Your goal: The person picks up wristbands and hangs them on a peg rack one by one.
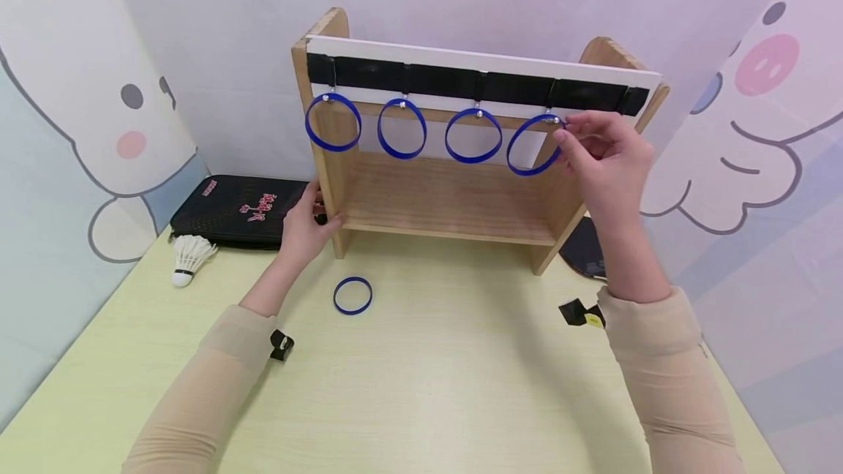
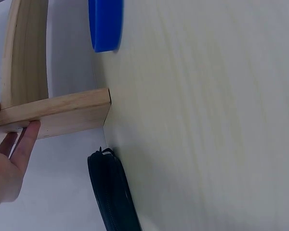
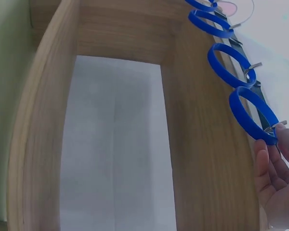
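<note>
A wooden shelf (image 1: 448, 200) stands on the table, with a white board (image 1: 461, 55) and a black strip across its top front. From the strip's metal hooks hang several blue rings (image 1: 474, 160) in a row. At the rightmost ring (image 3: 242, 118), my right hand (image 1: 612, 167) pinches the band between thumb and fingers, right beside the hook. My left hand (image 1: 306, 229) grips the shelf's left side panel (image 2: 67, 113), thumb on one face and fingers on the other. Another blue ring (image 1: 353, 312) lies flat on the table in front of the shelf.
Left of the shelf lie a black zip case (image 1: 224, 214) and a white shuttlecock (image 1: 190, 254). A dark flat object (image 1: 584, 251) shows behind the right forearm. The wall behind carries cartoon figures.
</note>
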`<state>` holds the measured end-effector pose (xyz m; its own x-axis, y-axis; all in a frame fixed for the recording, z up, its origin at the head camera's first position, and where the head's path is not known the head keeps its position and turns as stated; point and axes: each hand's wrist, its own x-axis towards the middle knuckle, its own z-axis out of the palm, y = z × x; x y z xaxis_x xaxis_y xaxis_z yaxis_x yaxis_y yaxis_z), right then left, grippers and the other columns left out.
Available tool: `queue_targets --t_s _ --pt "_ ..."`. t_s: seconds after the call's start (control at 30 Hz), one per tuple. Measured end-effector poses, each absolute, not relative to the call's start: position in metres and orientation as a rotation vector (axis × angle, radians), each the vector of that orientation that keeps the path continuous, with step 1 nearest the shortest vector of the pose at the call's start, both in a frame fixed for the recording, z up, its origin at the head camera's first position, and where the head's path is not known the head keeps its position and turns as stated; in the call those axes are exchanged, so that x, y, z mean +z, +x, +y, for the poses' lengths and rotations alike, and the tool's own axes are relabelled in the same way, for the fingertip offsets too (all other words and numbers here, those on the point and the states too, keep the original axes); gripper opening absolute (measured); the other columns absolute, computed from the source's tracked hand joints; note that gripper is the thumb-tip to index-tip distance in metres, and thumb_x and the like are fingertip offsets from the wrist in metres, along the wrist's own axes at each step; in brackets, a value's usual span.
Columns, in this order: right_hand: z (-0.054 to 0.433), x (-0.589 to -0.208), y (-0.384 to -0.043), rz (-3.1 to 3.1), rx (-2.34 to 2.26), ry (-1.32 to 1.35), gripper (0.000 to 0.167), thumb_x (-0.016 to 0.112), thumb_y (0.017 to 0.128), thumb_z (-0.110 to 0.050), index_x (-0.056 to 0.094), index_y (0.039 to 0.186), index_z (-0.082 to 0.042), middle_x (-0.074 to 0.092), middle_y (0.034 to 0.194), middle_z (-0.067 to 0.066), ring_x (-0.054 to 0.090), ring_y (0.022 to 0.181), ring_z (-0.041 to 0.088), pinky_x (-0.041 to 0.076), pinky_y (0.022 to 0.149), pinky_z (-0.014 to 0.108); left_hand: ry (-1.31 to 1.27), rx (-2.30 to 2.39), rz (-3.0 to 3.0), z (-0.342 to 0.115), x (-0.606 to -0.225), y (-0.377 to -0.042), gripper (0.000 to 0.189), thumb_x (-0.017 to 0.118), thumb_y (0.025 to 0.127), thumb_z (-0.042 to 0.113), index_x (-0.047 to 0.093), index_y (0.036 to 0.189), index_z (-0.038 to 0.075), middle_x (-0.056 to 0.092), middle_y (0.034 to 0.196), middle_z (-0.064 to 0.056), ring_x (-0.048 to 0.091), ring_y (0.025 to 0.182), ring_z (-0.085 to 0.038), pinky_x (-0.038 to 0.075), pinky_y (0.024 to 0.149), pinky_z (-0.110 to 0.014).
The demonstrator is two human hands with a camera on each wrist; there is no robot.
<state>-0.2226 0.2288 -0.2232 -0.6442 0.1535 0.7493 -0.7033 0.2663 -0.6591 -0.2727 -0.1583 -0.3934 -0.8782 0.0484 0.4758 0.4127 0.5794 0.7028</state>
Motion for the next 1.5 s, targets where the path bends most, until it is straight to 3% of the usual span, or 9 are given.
queue_targets --t_s 0.2,0.47,0.77,1.07,1.27,1.5 --pt "0.227 -0.224 -0.22 -1.869 1.392 0.464 0.021 0.072 0.08 -0.001 0.067 0.099 0.008 0.068 0.082 -0.002 0.058 0.055 0.01 0.047 0.049 0.014 -0.38 -1.207 -2.4 -0.158 -0.394 -0.272 0.07 0.067 0.085 0.008 0.032 0.145 0.011 0.057 0.119 -0.021 0.062 0.098 -0.039 0.055 0.072 -0.052" --pt "0.233 -0.236 -0.215 -1.906 1.099 0.372 0.026 0.078 0.077 -0.013 0.071 0.1 -0.004 0.07 0.094 0.001 0.063 0.075 0.004 0.048 0.063 0.013 -0.379 -1.219 -2.4 -0.158 -0.393 -0.272 0.071 0.067 0.084 0.008 0.031 0.146 0.012 0.057 0.119 -0.021 0.062 0.098 -0.038 0.056 0.071 -0.051" --pt "0.226 -0.235 -0.196 -1.863 1.03 0.432 0.025 0.078 0.074 -0.002 0.071 0.098 0.003 0.066 0.103 0.001 0.06 0.08 0.009 0.048 0.063 0.011 -0.372 -1.217 -2.399 -0.159 -0.393 -0.272 0.072 0.067 0.084 0.007 0.031 0.146 0.012 0.057 0.118 -0.021 0.062 0.098 -0.038 0.055 0.072 -0.051" --pt "0.206 -0.246 -0.181 -1.875 1.102 0.616 0.027 0.077 0.072 0.004 0.069 0.098 0.004 0.066 0.103 0.008 0.061 0.074 0.009 0.05 0.065 0.016 -0.366 -1.217 -2.404 -0.159 -0.396 -0.274 0.073 0.067 0.084 0.009 0.03 0.147 0.014 0.058 0.119 -0.02 0.063 0.098 -0.036 0.056 0.072 -0.049" --pt "0.185 -0.258 -0.176 -1.921 1.132 0.769 0.036 0.078 0.068 0.01 0.068 0.101 0.004 0.065 0.104 0.01 0.061 0.084 0.009 0.052 0.07 0.018 -0.355 -1.221 -2.41 -0.159 -0.396 -0.275 0.074 0.067 0.084 0.009 0.029 0.148 0.015 0.058 0.119 -0.02 0.063 0.099 -0.035 0.056 0.073 -0.049" --pt "0.162 -0.276 -0.179 -1.992 1.001 0.894 0.038 0.081 0.07 -0.003 0.068 0.106 -0.003 0.068 0.107 0.006 0.059 0.079 0.01 0.05 0.073 0.021 -0.37 -1.231 -2.405 -0.159 -0.396 -0.275 0.075 0.067 0.084 0.008 0.028 0.148 0.015 0.057 0.119 -0.021 0.062 0.099 -0.037 0.055 0.074 -0.052"
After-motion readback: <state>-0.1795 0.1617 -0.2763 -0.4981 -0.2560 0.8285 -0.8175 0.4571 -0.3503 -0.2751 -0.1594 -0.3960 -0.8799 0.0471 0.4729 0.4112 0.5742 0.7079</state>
